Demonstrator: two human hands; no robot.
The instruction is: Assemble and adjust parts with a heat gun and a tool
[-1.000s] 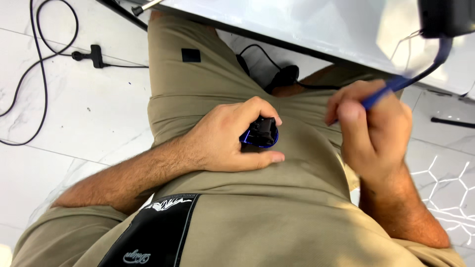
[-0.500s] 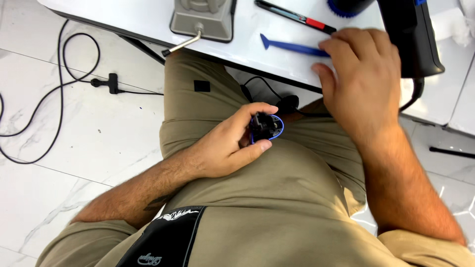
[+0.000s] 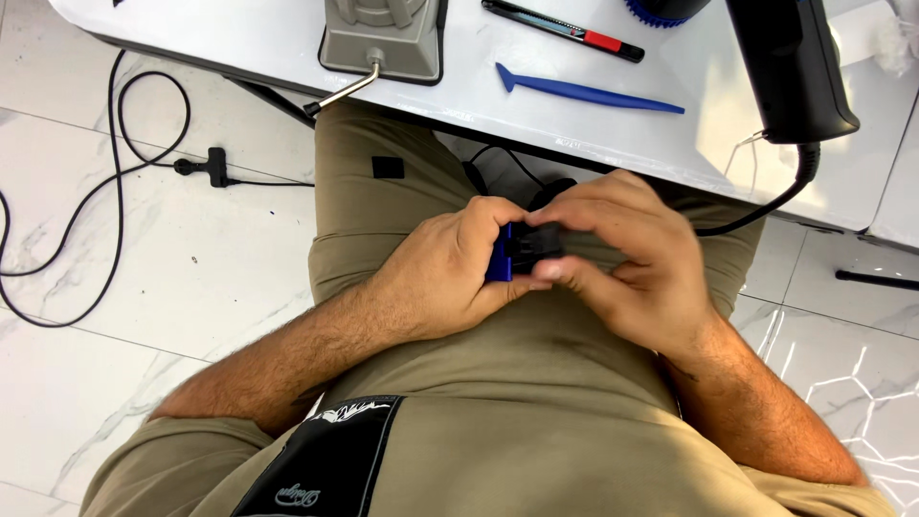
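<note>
A: Grip status, left hand (image 3: 450, 273)?

B: Fingers are curled and pressed around a small black-and-blue part (image 3: 522, 251). The thumb lies over the top edge; the blue side of the part faces the palm.

A: Right hand (image 3: 622, 263)?

B: It pinches the same part from the opposite side. Thumb and fingertips press on the black portion. The hand shows slight motion blur, so the exact finger placement cannot be determined.

A: Location of the part?

B: It sits between both hands, above the lap, over the khaki shorts (image 3: 402, 191). It is below the near edge of the table (image 3: 268, 43) and does not touch it.

A: Items on the table?

B: A blue plastic pry tool (image 3: 584, 91) lies flat, directly beyond the hands. A black pen with a red band (image 3: 565, 29) lies just past it. A grey metal base with a lever (image 3: 383, 43) stands to the left. A black device (image 3: 790, 67) stands to the right, and its cord (image 3: 766, 206) hangs off the table edge.

A: Floor?

B: White marble tiles (image 3: 144, 258), with a black cable (image 3: 86, 201) looped to the left.
</note>
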